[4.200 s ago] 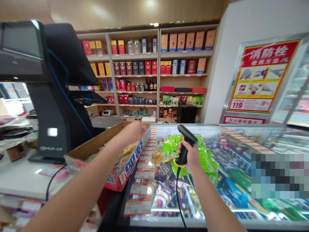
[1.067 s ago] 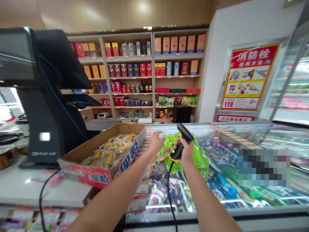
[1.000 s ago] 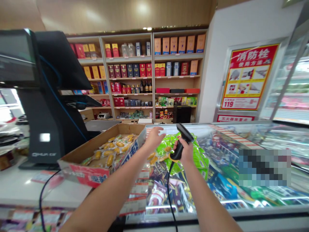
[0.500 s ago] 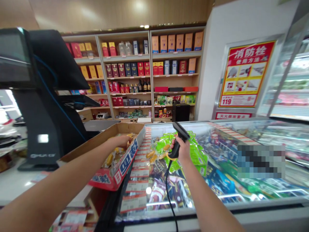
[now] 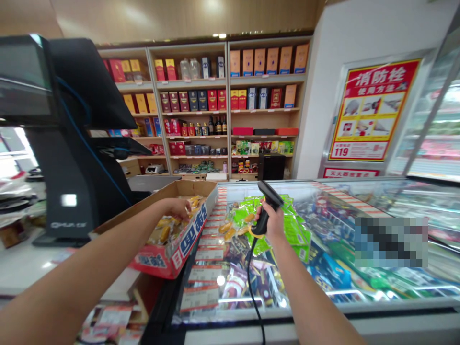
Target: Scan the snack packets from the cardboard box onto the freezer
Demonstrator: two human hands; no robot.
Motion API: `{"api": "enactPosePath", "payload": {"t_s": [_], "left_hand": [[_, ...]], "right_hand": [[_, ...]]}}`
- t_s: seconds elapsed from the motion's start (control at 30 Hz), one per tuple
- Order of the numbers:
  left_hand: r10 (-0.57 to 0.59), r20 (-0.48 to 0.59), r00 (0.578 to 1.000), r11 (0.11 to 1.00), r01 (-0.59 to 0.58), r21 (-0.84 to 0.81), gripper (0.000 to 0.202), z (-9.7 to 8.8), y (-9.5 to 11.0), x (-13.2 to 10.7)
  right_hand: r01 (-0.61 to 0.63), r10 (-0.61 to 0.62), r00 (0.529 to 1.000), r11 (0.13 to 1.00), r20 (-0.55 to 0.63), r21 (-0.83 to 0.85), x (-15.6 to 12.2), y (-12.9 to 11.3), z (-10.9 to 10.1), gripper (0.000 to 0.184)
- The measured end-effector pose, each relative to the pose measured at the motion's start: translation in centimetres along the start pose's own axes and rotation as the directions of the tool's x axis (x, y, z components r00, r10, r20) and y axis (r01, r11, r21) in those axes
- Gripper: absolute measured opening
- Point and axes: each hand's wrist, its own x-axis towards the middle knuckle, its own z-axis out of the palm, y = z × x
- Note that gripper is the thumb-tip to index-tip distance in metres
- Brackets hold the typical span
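My right hand (image 5: 274, 220) is wrapped around the handle of a black barcode scanner (image 5: 265, 213), held upright above the glass freezer top. Its black cable (image 5: 248, 275) hangs down toward me. Inside an open cardboard box (image 5: 212, 194) at the left, my left hand (image 5: 178, 209) hovers over small packaged yellow snacks (image 5: 164, 235). The left fingers are loosely bent and apart, with nothing visible in them. Below and behind the scanner lie bright green packets (image 5: 300, 235). Several wrapped yellow snacks (image 5: 228, 231) lie on the glass beside them.
A dark cash register terminal (image 5: 77, 143) stands left of the box. Under the freezer's glass lid (image 5: 201, 316) are packaged goods, and price labels (image 5: 201, 275) line its left side. Shelves (image 5: 264, 80) of boxed bottles stand behind; a red poster (image 5: 375, 112) hangs on the right wall.
My left hand has drawn back to the left inside the box, and its fingers show more clearly. My right hand keeps the scanner in nearly the same place. The view has shifted slightly.
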Motion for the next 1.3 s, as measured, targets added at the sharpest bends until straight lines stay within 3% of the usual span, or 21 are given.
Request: {"api": "enactPosePath", "payload": {"t_s": [0.2,0.27,0.33,0.4,0.47,0.53,0.63,0.77,0.87,1.0,1.1,1.2,1.3], "left_hand": [[-0.021,-0.078,0.997,0.998,0.026,0.062,0.043,0.6,1.1,0.0],[0.032,-0.167,0.985,0.999,-0.033,-0.005,0.042,-0.5,2.3,-0.9],[0.075,-0.250,0.965,0.974,-0.124,-0.187,0.037,-1.9,3.9,-2.4],[0.081,-0.267,0.960,0.851,-0.206,-0.483,0.029,-2.8,5.8,-4.4],[0.091,-0.249,0.964,0.625,-0.249,-0.740,0.020,-2.6,7.9,-6.7],[0.101,-0.267,0.958,0.383,-0.285,-0.879,0.011,-1.0,9.9,-8.7],[0.075,-0.252,0.965,0.106,-0.259,-0.960,0.009,3.4,12.0,-10.5],[0.023,-0.054,0.998,-0.106,-0.052,-0.993,0.011,9.7,12.8,-10.1],[-0.012,0.051,0.999,-0.229,0.046,-0.972,0.013,12.8,12.2,-8.2],[0.036,0.023,0.999,-0.268,0.032,-0.963,0.010,14.5,10.6,-5.2],[0.054,-0.126,0.991,-0.231,-0.111,-0.967,0.025,15.2,9.1,-3.2],[0.118,-0.357,0.926,-0.163,-0.337,-0.927,0.025,15.9,7.7,-1.8],[0.201,-0.480,0.854,-0.119,-0.465,-0.877,0.031,16.5,6.8,-0.8]], "right_hand": [[-0.007,0.007,1.000,1.000,-0.001,0.005,0.1,0.1,-0.1,0.031],[0.000,0.000,1.000,1.000,0.002,0.003,0.2,0.1,-0.1,0.031],[0.002,-0.002,1.000,1.000,0.007,0.001,0.2,0.2,-0.2,0.031],[-0.002,0.002,1.000,1.000,0.009,-0.002,0.2,0.3,-0.2,0.031],[-0.010,0.010,1.000,1.000,0.009,-0.007,0.1,0.4,-0.2,0.030],[-0.016,0.016,1.000,1.000,0.005,-0.009,0.1,0.4,-0.2,0.029],[-0.020,0.020,1.000,1.000,0.007,-0.011,0.0,0.4,-0.2,0.029],[-0.012,0.012,1.000,1.000,0.007,-0.028,0.0,0.3,-0.2,0.029],[-0.017,0.017,1.000,0.999,0.010,-0.051,-0.1,0.3,-0.2,0.031],[-0.048,0.050,0.998,0.996,0.024,-0.071,0.0,0.5,-0.1,0.033],[-0.082,0.090,0.993,0.992,0.077,-0.099,0.0,0.5,-0.3,0.033],[-0.175,0.215,0.954,0.966,0.211,-0.190,-0.1,0.4,-0.4,0.032],[-0.227,0.339,0.873,0.918,0.350,-0.324,-0.4,0.2,-0.5,0.029]]}}
